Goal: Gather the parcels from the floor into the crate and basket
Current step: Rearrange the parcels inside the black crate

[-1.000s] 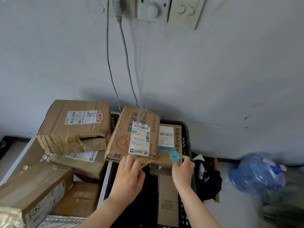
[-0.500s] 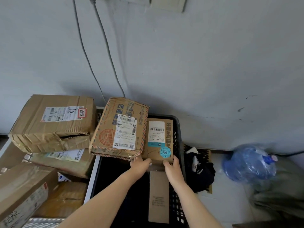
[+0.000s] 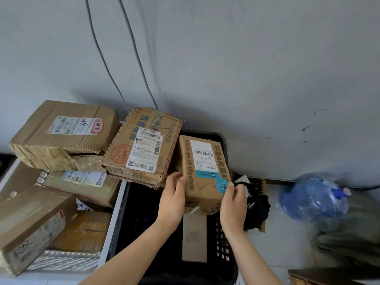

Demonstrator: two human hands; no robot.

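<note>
Parcel gripped by near corners, left hand and right hand both curled round it; black crate beneath, striped box just left.

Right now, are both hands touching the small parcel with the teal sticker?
Touching. The head view shows the left hand gripping the left edge of the small parcel and the right hand pinching its corner by the teal sticker.

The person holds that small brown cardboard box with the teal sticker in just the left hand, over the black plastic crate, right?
Not quite: the head view shows both hands on it. The left hand and the right hand grip the small brown cardboard box with the teal sticker from either side, over the black plastic crate.
</note>
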